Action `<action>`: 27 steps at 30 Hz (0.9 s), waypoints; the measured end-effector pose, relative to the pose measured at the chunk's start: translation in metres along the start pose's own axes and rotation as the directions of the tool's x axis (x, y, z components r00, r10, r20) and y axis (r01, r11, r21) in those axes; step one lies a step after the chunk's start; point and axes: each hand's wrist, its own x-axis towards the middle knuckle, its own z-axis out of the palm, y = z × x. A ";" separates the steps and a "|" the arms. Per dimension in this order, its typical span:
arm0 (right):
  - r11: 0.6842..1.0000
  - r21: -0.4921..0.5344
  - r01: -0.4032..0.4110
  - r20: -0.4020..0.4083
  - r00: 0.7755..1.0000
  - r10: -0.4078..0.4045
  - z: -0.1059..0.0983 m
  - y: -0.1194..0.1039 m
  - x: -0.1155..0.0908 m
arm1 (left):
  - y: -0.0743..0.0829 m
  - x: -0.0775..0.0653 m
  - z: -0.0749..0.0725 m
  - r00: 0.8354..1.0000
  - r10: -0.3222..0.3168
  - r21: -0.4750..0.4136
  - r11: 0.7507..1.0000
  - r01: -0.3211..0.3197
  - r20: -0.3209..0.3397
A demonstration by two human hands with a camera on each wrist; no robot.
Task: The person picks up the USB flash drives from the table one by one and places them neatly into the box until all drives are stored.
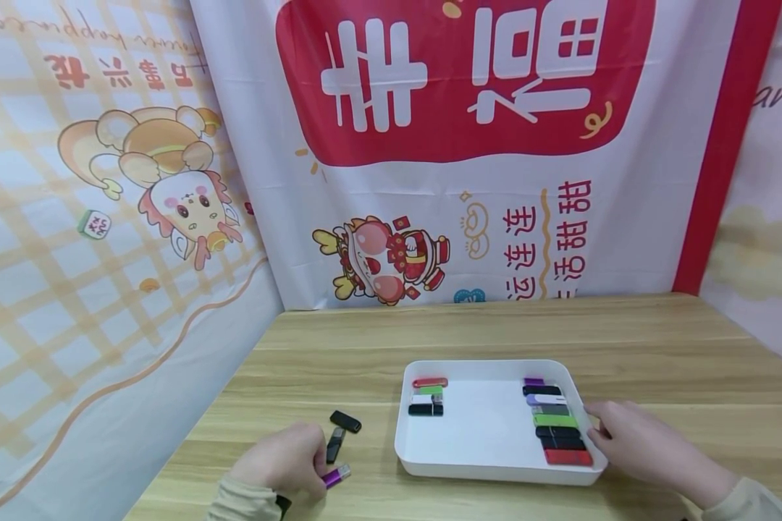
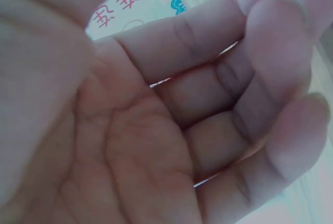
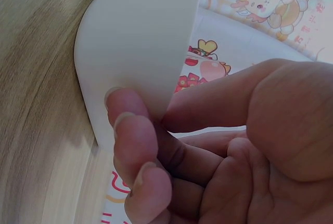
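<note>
At the lower left of the head view, my left hand [image 1: 283, 461] has its fingertips on a purple USB stick [image 1: 336, 475], whose metal plug sticks out to the right. Its curled fingers fill the left wrist view, where the stick is hidden. Just above lie a black USB stick with a grey end [image 1: 335, 444] and a plain black one [image 1: 346, 421]. My right hand [image 1: 654, 445] grips the right wall of a white tray [image 1: 489, 472]; in the right wrist view the thumb goes over the rim and the fingers lie against the outer wall.
Inside the tray, a short column of USB sticks [image 1: 426, 409] lines the left side. A longer column of several coloured sticks [image 1: 555, 420] runs down the right side. The wooden table [image 1: 482, 329] meets printed cloth [image 1: 391, 181] at the back and left.
</note>
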 end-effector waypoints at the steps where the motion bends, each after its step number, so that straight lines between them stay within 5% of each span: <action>1: 1.000 0.001 -0.002 0.004 1.000 0.002 0.000 0.000 0.000 | 0.001 0.000 0.000 1.000 0.006 0.002 1.000 -0.006 -0.001; 13: 1.000 0.001 -0.006 0.012 1.000 0.006 -0.001 0.000 0.000 | 0.002 0.002 0.002 0.996 0.089 0.018 0.996 -0.089 0.000; 27: 1.000 -0.005 0.008 -0.005 1.000 -0.008 0.000 -0.001 -0.001 | 0.002 0.009 -0.002 0.979 0.185 0.106 0.979 -0.175 -0.087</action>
